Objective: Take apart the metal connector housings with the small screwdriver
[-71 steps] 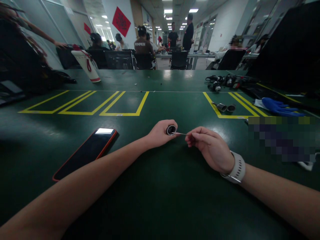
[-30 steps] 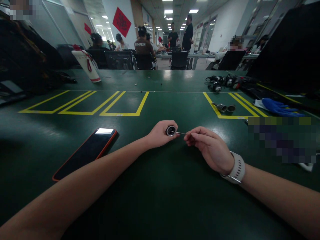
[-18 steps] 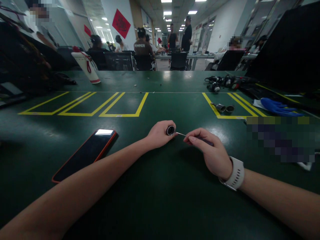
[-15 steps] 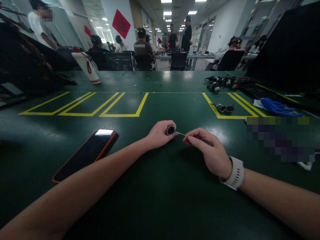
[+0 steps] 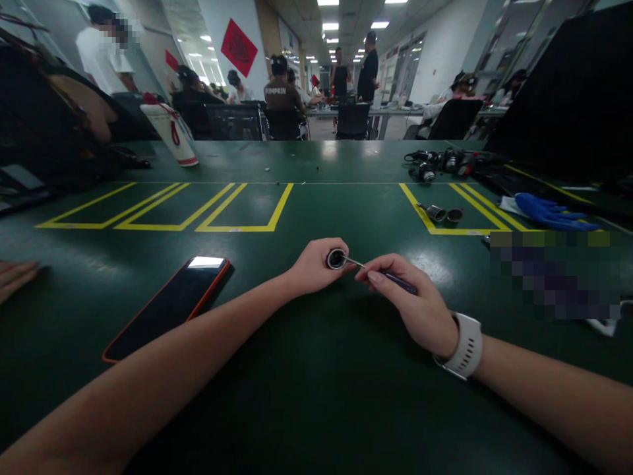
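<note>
My left hand is closed round a small round metal cylinder part, its open end turned toward me, held just above the green table. My right hand, with a white watch on the wrist, pinches a thin screwdriver with a dark handle. Its metal tip reaches into the cylinder's opening. Both forearms rest on the table.
A phone in a red case lies left of my arms. Two more metal parts sit on a yellow floor-tape line at the right, with cables and gear behind and a blue glove. A white cup stands far left. Another person's fingers touch the left edge.
My right hand has shifted slightly left and turned, bringing the screwdriver tip further into the part. A person has walked in at the back left, and fingers have appeared at the left edge.
</note>
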Available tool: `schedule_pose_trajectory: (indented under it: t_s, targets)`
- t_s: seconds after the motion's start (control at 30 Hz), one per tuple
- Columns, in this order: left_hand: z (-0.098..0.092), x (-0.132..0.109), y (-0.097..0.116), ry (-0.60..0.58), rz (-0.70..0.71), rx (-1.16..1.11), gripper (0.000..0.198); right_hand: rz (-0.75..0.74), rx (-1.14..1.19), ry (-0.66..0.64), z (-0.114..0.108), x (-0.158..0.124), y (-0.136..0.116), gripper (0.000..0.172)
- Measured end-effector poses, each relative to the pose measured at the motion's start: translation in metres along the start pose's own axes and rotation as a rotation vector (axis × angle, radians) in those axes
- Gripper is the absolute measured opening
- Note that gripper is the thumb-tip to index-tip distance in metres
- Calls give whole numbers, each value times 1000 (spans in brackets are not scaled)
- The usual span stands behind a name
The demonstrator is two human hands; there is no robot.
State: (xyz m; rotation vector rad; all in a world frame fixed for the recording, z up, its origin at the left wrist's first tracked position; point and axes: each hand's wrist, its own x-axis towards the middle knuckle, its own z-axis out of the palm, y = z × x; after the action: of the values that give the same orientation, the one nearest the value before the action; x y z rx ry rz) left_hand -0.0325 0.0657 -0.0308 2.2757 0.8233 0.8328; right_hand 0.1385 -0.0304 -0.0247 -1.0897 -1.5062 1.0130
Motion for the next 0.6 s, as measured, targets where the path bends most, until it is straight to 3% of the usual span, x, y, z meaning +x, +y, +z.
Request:
schedule_pose_trajectory:
  t_s: [0.37,0.47,0.6]
  targets:
    - [-1,-1,-1,-22,11,-87,20,161,372,-9,0,7,6,8]
    - [1,-2,-1,-19,0,-111,19,184,393,-23,0,8,6,9]
    - [3,-1,-2,19,-13,-61,19,88,248,32,1,4,5,10]
